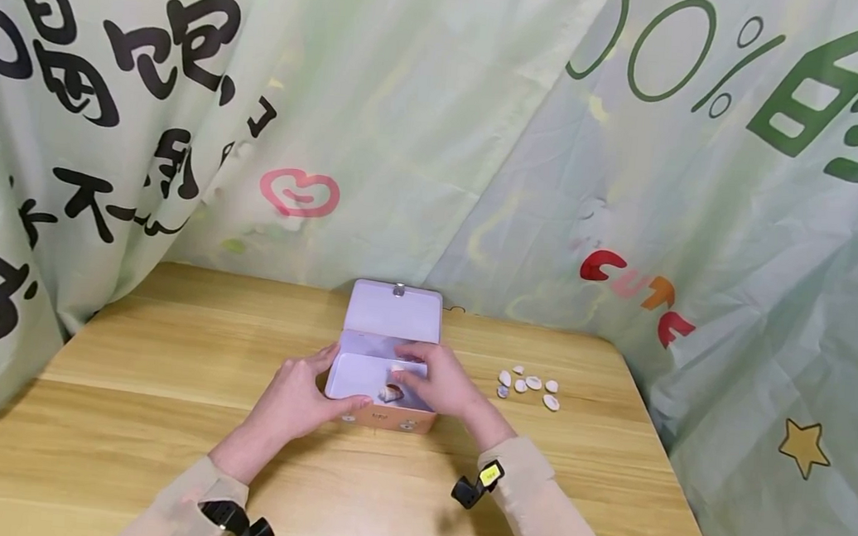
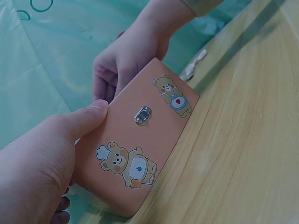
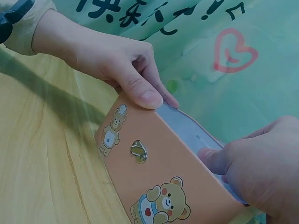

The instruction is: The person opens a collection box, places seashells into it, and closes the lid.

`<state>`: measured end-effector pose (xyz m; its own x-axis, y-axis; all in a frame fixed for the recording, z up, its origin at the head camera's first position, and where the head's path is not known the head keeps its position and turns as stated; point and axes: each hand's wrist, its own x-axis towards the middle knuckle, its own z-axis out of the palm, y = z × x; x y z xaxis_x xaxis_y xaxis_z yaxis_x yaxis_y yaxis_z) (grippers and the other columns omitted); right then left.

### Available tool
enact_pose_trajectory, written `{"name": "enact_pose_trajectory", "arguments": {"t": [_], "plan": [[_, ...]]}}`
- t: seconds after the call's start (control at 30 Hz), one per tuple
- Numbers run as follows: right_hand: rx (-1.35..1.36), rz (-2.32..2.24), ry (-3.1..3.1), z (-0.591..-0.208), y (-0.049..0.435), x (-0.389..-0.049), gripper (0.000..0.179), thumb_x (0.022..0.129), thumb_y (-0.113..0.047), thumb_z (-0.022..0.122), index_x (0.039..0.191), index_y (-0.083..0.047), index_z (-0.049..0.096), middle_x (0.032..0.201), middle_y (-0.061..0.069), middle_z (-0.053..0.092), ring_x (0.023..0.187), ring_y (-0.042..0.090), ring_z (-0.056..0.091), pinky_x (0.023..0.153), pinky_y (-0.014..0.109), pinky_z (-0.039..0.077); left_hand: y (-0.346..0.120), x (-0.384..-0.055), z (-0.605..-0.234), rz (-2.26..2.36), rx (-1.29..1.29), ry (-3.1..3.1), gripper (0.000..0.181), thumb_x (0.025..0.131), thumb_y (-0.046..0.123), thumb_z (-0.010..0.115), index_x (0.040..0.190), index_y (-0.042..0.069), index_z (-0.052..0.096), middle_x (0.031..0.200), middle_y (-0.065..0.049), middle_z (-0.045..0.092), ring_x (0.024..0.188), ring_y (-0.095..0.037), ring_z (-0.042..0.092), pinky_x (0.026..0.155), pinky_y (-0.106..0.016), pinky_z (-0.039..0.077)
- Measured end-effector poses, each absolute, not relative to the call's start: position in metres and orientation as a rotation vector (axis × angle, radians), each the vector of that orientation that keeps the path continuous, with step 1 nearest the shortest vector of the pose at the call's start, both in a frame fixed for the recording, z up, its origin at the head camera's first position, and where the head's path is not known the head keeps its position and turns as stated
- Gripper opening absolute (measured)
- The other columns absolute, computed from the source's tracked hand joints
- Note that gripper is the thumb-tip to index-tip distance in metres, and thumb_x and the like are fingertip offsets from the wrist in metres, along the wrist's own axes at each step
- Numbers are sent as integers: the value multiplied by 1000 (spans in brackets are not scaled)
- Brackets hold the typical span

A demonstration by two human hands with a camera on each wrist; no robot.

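A peach-coloured tin box [image 2: 126, 140] with bear pictures and a metal clasp stands on the table, its lid [image 1: 393, 311] up at the back. My left hand [image 1: 300, 396] grips the box's left end, thumb on the front rim and fingers round the side. My right hand [image 1: 439, 381] reaches over the right side, thumb and fingertips inside. Between them in the head view shows something small and whitish [image 1: 396, 367]; whether they pinch it I cannot tell. A brown-and-white seashell [image 1: 391, 393] lies on the pale lilac box floor below the thumb.
Several small whitish seashells [image 1: 533, 383] lie loose on the wooden table [image 1: 245, 338] right of the box, one of them greyish blue [image 1: 502, 392]. A printed curtain [image 1: 408, 134] hangs behind the table and along both sides.
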<state>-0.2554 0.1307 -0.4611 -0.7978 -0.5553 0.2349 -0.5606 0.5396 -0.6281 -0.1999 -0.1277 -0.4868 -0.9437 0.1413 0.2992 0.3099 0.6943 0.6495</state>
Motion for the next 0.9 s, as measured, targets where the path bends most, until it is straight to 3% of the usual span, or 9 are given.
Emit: {"name": "enact_pose_trajectory", "arguments": {"t": [0.1, 0.2, 0.3, 0.4, 0.5, 0.63, 0.9], "plan": [[978, 1139, -2741, -462, 132, -256, 36, 95, -5, 79, 129, 6, 72, 129, 18, 72, 122, 32, 67, 105, 45, 51, -127, -200, -487, -1076, -368, -2678, 113, 72, 73, 87, 145, -8, 57, 144, -27, 57, 86, -28, 70, 66, -35, 51], [973, 1178, -2730, -463, 134, -257, 36, 95, -3, 79, 128, 7, 72, 129, 17, 73, 120, 31, 68, 104, 44, 52, -127, -199, -485, -1076, -372, -2677, 111, 73, 70, 88, 145, -8, 57, 144, -26, 57, 112, -37, 69, 78, -39, 55], [976, 1232, -2714, -463, 136, -258, 35, 94, 0, 79, 128, 7, 72, 128, 17, 73, 119, 31, 69, 104, 44, 53, -126, -200, -484, -1079, -371, -2676, 111, 72, 70, 89, 145, -7, 57, 144, -26, 57, 113, -35, 68, 80, -39, 55], [965, 1319, -2696, -461, 138, -257, 33, 95, 2, 77, 128, 7, 72, 128, 17, 73, 117, 32, 70, 103, 43, 53, -125, -200, -484, -1091, -365, -2683, 111, 72, 68, 90, 145, -8, 57, 144, -27, 57, 93, -31, 71, 66, -37, 53], [940, 1416, -2686, -458, 139, -256, 32, 96, 1, 76, 127, 6, 72, 127, 17, 74, 116, 33, 70, 104, 45, 53, -125, -201, -484, -1095, -361, -2685, 109, 72, 65, 92, 146, -8, 57, 144, -27, 56, 87, -30, 70, 61, -36, 51], [881, 1545, -2684, -452, 142, -253, 32, 97, -3, 76, 128, 7, 72, 128, 18, 73, 117, 35, 69, 104, 49, 52, -125, -200, -485, -1082, -363, -2680, 110, 72, 67, 91, 146, -7, 57, 144, -27, 57, 116, -37, 67, 78, -39, 54], [812, 1683, -2610, -439, 160, -251, 33, 98, -4, 76, 128, 8, 71, 128, 22, 72, 119, 38, 66, 107, 51, 49, -126, -200, -485, -1084, -348, -2682, 111, 71, 67, 91, 147, -5, 57, 145, -24, 58, 130, -42, 59, 100, -52, 53]]}}
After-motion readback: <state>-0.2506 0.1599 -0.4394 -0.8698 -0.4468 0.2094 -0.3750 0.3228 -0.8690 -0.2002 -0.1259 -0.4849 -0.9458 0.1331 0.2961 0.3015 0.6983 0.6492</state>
